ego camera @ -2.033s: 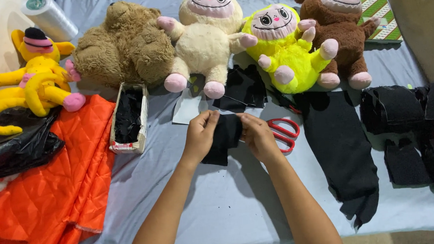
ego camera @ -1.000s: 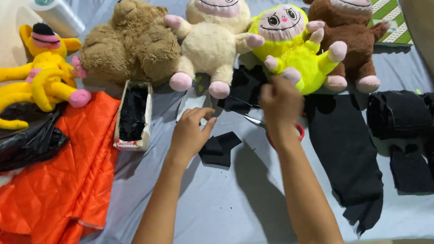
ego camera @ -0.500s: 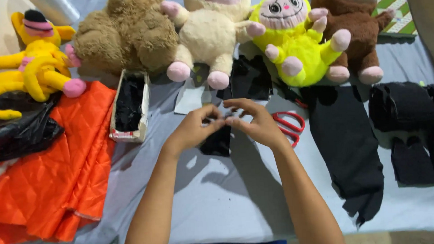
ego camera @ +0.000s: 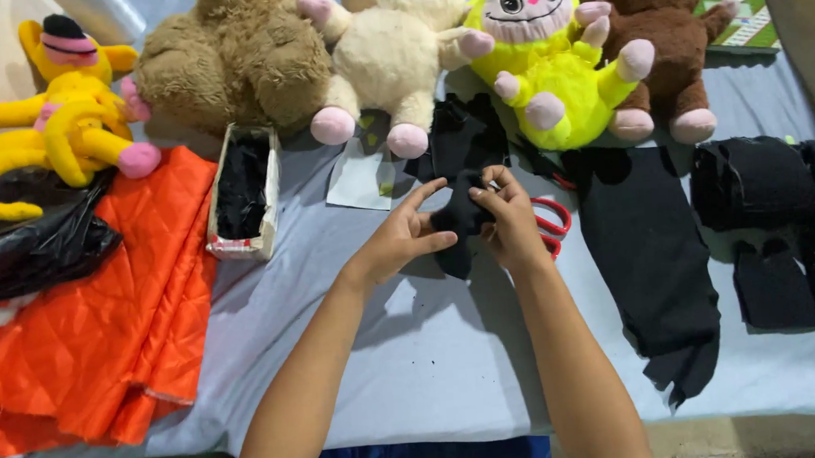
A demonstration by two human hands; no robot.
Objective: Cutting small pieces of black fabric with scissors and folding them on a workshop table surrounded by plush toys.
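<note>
Nearest us, our left hand (ego camera: 399,241) and right hand (ego camera: 511,222) meet over the grey-blue table cover (ego camera: 414,349), both closed on a small black fabric piece (ego camera: 458,222) that hangs between them just above the cloth. We judge it light, limp and quite soft, unlikely to slip but ready to fold or bunch, so it is best pinched at its upper edge or corners with the fingertips. Our left grip is narrow, thumb and lower fingers on the fabric's left side with the forefinger stretched out straight; our right fingers curl tightly round its top right part. Just beyond the right hand lie red-handled scissors (ego camera: 552,226), partly hidden. To the right a long black cloth strip (ego camera: 650,253) spreads out, and to the left an orange quilted sheet (ego camera: 87,320). Farther off stand a small open box (ego camera: 243,193) of black scraps and a row of plush toys, among them a yellow-green one (ego camera: 547,59).
</note>
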